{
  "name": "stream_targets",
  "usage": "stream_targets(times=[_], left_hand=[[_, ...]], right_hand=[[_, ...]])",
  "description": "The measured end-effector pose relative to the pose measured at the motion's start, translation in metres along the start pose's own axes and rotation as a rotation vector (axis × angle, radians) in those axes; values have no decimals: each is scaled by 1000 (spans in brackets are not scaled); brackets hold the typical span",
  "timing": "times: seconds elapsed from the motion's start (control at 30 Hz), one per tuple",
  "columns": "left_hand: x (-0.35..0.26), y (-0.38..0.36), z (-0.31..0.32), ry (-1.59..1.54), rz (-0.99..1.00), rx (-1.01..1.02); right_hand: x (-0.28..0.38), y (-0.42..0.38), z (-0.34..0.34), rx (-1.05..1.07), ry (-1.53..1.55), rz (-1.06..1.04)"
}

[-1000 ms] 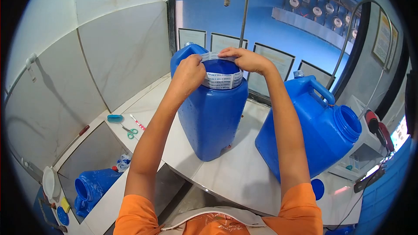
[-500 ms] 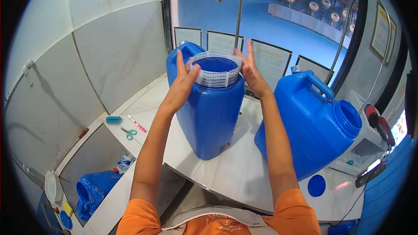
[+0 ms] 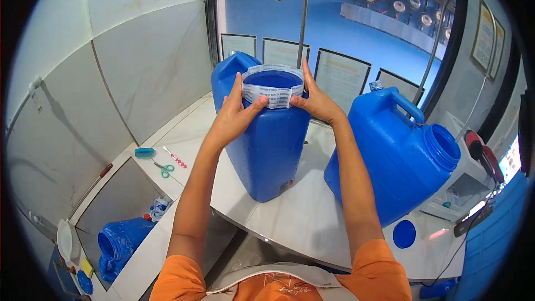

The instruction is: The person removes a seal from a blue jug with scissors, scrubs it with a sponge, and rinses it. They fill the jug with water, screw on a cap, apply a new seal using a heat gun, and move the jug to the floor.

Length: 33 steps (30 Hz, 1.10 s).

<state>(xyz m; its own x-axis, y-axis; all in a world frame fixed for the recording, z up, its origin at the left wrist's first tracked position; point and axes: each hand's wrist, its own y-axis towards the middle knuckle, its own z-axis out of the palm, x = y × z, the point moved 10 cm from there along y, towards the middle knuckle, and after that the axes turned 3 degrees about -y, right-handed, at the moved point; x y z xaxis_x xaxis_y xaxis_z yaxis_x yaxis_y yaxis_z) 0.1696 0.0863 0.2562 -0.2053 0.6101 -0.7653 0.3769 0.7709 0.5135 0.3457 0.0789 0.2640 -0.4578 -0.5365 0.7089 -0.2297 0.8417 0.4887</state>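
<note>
A tall blue jug (image 3: pixel 266 156) stands upright on the white tiled counter (image 3: pixel 301 217). Around its capped mouth sits a clear printed seal band (image 3: pixel 272 96), which rises above the blue cap (image 3: pixel 272 79). My left hand (image 3: pixel 237 112) presses the band from the left, thumb on its front and fingers along the side. From the right, my right hand (image 3: pixel 319 102) presses it the same way, its thumb at the front and its index finger pointing up. Both hands are curved around the band.
A second blue jug (image 3: pixel 393 153) with an uncapped wide mouth stands at right, near a loose blue cap (image 3: pixel 404 234). Green scissors (image 3: pixel 165 170), a pink-and-white brush (image 3: pixel 175 157) and a teal brush (image 3: pixel 144 153) lie at left. Another blue jug (image 3: pixel 125 242) lies in the lower left sink.
Both hands have closed in from beside the band onto its sides and front. My thumbs now touch its front. The view has shifted slightly.
</note>
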Motion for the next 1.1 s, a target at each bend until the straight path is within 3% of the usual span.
stream_targets(times=[0.1, 0.17, 0.37, 0.47, 0.5, 0.57, 0.67, 0.73, 0.8, 0.9, 0.97, 1.07, 1.1], left_hand=[[1, 9, -8, 9, 11, 78], [1, 10, -5, -13, 30, 138], [9, -2, -4, -38, -8, 90], [5, -1, -9, 185, 37, 68], [5, 0, -14, 66, -10, 37], [-2, 1, -17, -52, -57, 3], [-4, -2, 8, -314, -117, 131], [9, -4, 0, 159, -48, -74], [6, -7, -2, 180, -49, -75], [8, -1, -6, 113, -50, -42], [8, 13, -12, -155, -68, -45], [4, 26, -4, -393, -111, 17], [11, 29, 0, -333, -108, 23]], right_hand=[[-3, -5, 2, -53, -190, -35], [-9, -11, -2, -107, -247, 61], [-5, -2, -2, -39, -173, -5], [7, -2, -5, -10, -64, -70], [9, 0, -8, -8, -64, -71], [-4, 8, -20, -73, 331, 72], [-17, 23, -7, -85, 304, 171], [3, 14, -3, -154, 199, 122], [8, 12, -7, -221, 93, 69], [2, 21, -18, -274, 122, 54], [-6, 31, -12, -150, 368, 151], [-6, 44, -2, -64, 467, 193], [-7, 45, -1, -64, 466, 192]])
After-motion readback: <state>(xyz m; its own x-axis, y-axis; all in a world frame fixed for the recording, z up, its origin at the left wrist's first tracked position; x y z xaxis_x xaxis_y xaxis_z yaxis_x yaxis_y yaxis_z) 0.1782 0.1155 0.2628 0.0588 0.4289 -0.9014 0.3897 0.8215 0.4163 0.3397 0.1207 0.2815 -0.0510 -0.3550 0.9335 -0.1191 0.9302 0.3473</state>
